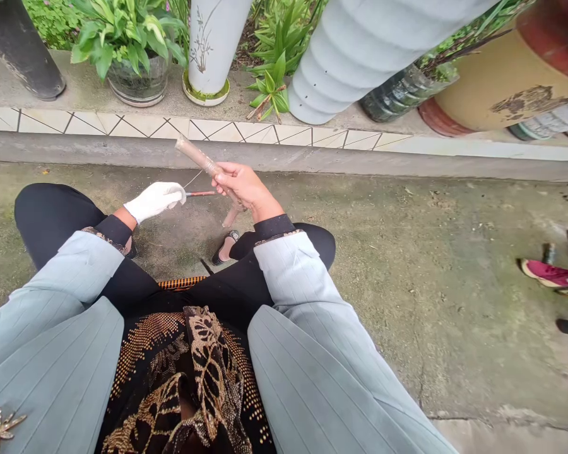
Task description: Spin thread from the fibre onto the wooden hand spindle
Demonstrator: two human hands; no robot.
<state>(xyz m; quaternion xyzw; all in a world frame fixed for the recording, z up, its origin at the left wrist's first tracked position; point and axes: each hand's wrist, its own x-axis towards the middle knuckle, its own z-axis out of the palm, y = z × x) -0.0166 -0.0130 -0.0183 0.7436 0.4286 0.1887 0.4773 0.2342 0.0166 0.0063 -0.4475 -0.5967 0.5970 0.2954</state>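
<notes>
My left hand [157,200], in a white glove, is closed around a thin rod [201,193] with a metallic collar and a reddish-brown end pointing right. A fine wire or thread [193,179] runs from the glove up to a pale, smooth stick [194,155]. That stick slants from upper left to lower right, and my bare right hand [243,186] grips it near its middle. Fine bands, perhaps windings, circle it just above my fingers. Below my right hand a second pale piece [230,217] sticks out; whether it is joined to the stick is hidden.
A low ledge [170,116] with white tiles runs ahead. On it stand a leafy potted plant [139,75], a slim white vase [213,50], a large ribbed grey pot [350,57] and a tan pot [502,69]. Another person's red shoe [546,272] is at far right.
</notes>
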